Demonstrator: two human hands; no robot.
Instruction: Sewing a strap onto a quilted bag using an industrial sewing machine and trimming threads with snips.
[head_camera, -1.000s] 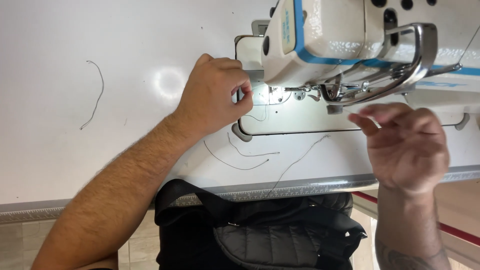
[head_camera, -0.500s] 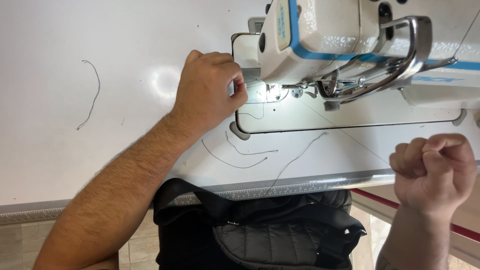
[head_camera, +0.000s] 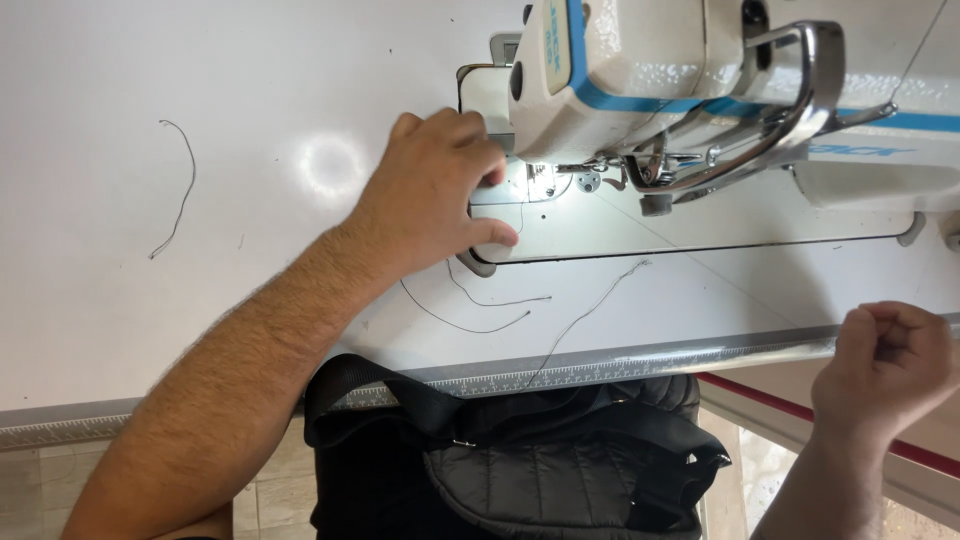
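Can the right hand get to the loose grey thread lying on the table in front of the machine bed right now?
Probably yes. The right hand is a closed fist off the table edge, and the loose thread lies on bare white table with nothing between them.

You have a wide, flat white table (head_camera: 250, 90) with a grey ruler strip along its near edge (head_camera: 600, 368). On it stands the white sewing machine with a blue stripe (head_camera: 640, 80), just right of your left hand (head_camera: 430, 205), which rests on the table at the lit needle area. Three thin dark loose threads (head_camera: 480, 310) lie on the surface just below that hand. One more curved dark thread (head_camera: 178, 190) lies well apart, far to its left.
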